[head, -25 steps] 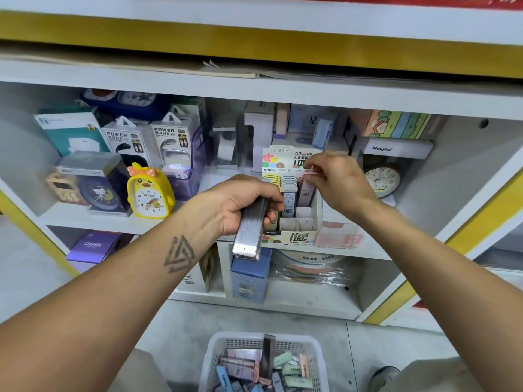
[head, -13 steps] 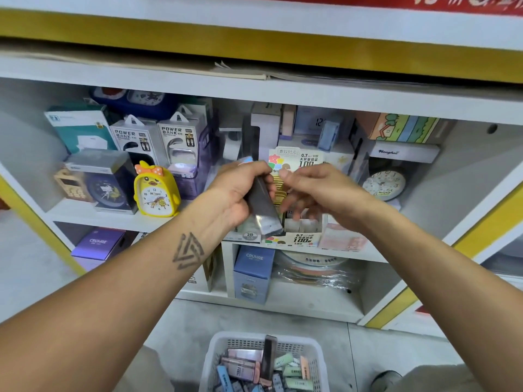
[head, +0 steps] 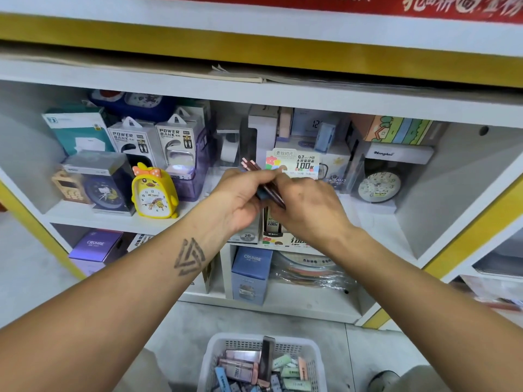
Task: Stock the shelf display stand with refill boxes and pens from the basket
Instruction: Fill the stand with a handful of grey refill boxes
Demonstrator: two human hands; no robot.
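We read "POWER BANK" on each of two white hanging cartons with clear windows (head: pixel 131 141) (head: pixel 177 138) at ten o'clock on the upper shelf. The white cardboard display stand (head: pixel 294 162) at centre bears "0.7", "HB" and "100" on its header card (the Chinese characters there are too small for us), and "2B" sits on a grey label (head: pixel 247 236) at its foot. At two o'clock a white box (head: pixel 396 154) reads "Henghui", as best we can tell. "CRUHRE" stands on a purple carton (head: pixel 96 244) at eight o'clock and on a blue carton (head: pixel 252 260) at six o'clock.
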